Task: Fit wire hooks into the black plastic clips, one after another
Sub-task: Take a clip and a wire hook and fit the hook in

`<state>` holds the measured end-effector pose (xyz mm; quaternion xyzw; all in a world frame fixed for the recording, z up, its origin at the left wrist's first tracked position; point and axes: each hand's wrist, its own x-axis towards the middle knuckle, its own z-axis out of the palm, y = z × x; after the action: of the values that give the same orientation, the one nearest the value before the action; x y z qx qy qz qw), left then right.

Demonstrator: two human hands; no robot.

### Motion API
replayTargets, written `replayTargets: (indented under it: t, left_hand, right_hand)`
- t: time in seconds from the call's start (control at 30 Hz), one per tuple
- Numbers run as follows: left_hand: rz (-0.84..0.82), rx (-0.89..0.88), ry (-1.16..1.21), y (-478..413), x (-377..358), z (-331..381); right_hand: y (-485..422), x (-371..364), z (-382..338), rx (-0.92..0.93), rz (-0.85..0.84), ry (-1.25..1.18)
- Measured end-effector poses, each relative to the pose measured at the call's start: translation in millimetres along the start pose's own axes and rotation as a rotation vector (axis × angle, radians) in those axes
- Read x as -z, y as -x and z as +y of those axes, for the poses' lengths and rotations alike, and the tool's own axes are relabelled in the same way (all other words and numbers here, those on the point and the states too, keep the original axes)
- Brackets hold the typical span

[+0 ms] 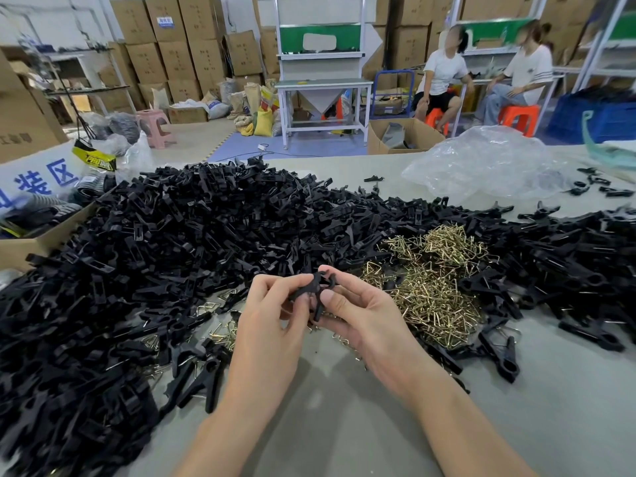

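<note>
Just left of the wire hook pile point(430, 290): one black plastic clip point(315, 289), held above the table point(344, 425).
Both the left hand point(272, 315) and right hand point(361, 318) pinch it with curled fingers; loose clip heap point(189, 253) lies left of and behind the hooks.

- A white board sign point(41, 179) at the left edge of the table carries large blue Chinese characters; "装区" reads clearly, the rest is cut off.
- A yellow-and-black card pack point(94, 159) just behind it has lettering that begins "PRO"; the remainder is unclear.
- A blue-and-white paper label point(165, 22) sits on a stacked brown carton at the back; its print is too small to read.
</note>
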<state>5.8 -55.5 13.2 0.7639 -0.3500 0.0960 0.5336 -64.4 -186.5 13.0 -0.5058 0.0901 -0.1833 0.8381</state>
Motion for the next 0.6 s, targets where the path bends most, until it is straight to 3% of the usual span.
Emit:
replayTargets:
  t: [0.43, 0.6]
  left_hand:
    - [-0.096, -0.004, 0.035, 0, 2, 0]
    - [-0.071, 0.106, 0.091, 0, 1, 1]
  right_hand:
    - [-1, 4, -1, 0.11, 0.01, 0.057]
    - [-1, 9, -11, 0.198, 0.084, 0.024]
